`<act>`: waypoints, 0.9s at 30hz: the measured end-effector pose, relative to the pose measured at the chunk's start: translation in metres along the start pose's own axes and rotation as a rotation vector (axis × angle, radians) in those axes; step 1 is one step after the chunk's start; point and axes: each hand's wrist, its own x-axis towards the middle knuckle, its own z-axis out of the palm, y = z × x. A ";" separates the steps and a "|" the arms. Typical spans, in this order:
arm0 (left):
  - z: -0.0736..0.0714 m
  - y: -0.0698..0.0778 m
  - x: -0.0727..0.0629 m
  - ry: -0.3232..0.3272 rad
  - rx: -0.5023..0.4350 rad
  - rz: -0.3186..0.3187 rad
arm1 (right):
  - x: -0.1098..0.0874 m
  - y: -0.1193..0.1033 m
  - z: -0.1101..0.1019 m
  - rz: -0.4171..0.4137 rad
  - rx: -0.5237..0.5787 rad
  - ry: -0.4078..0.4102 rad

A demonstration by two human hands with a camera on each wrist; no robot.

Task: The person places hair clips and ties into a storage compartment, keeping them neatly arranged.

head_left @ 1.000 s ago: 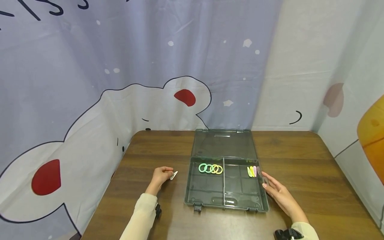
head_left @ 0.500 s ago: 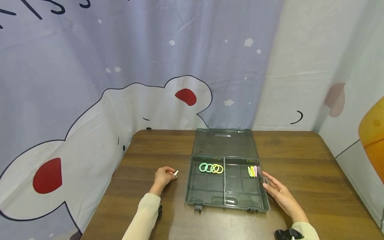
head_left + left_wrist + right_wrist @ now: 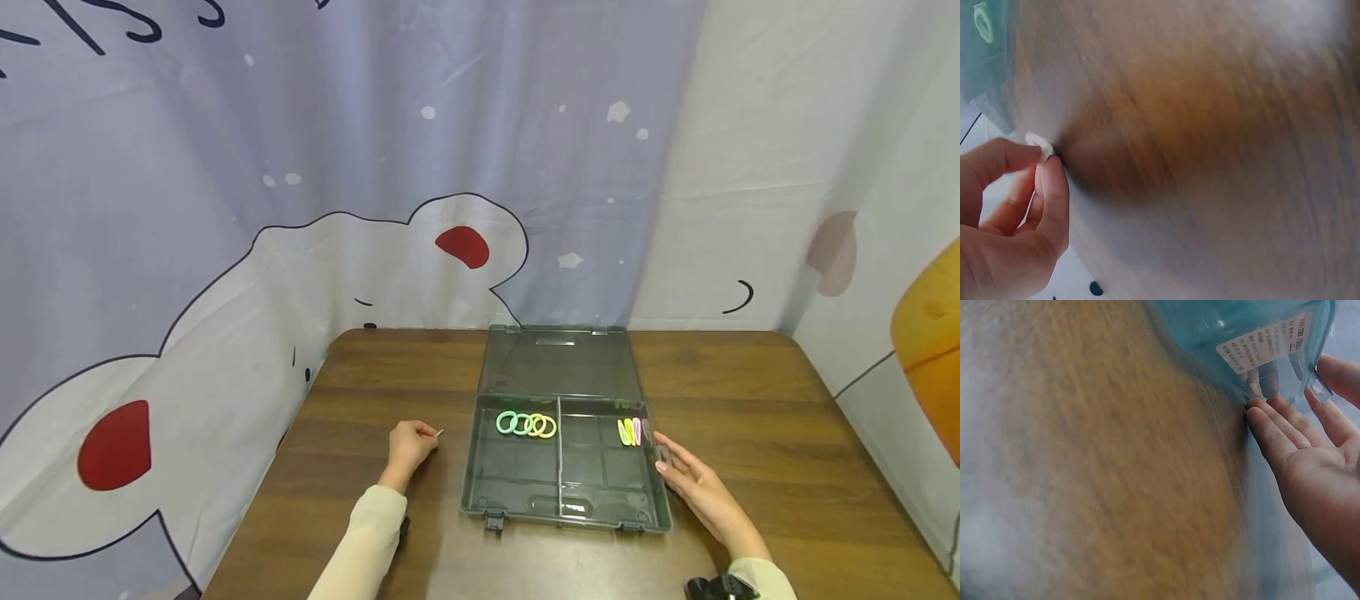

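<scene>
My left hand [image 3: 408, 448] pinches a small white hair clip [image 3: 1039, 142] between thumb and fingertips, left of the box. Only the clip's tip shows past the fingers. The see-through grey divided box [image 3: 517, 492] lies with its lid [image 3: 558, 360] folded back. My right hand [image 3: 701, 487] rests its nearly straight fingers and thumb against the box's right side wall. In the right wrist view, the fingertips [image 3: 1259, 411] are beside a printed label [image 3: 1265, 344]. Overlapping green and yellow rings [image 3: 527, 424] lie in the left compartment. Several yellow and pink hair clips [image 3: 630, 431] line the right compartment.
The box stands on a brown wooden table [image 3: 720, 375], whose far edge meets a printed curtain [image 3: 585, 167]. A divider [image 3: 559, 467] splits the box in two. Two latches, one of them the left latch [image 3: 494, 522], stick out at its front.
My left hand has turned slightly with the white hair clip, which now shows as just a thin tip. The right hand and the box have kept their places.
</scene>
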 end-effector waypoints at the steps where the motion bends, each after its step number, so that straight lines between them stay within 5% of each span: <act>1: 0.000 0.001 0.000 0.009 0.006 -0.002 | 0.000 0.000 0.000 0.000 -0.001 0.001; 11: -0.003 0.010 0.008 0.065 -0.053 -0.033 | 0.000 0.001 0.001 -0.006 0.017 0.013; 19: -0.011 0.027 0.017 -0.006 -0.451 -0.171 | 0.001 0.001 -0.001 -0.012 0.019 0.008; 27: -0.011 0.056 0.020 -0.138 -0.662 -0.205 | 0.000 0.002 0.000 -0.029 0.021 0.016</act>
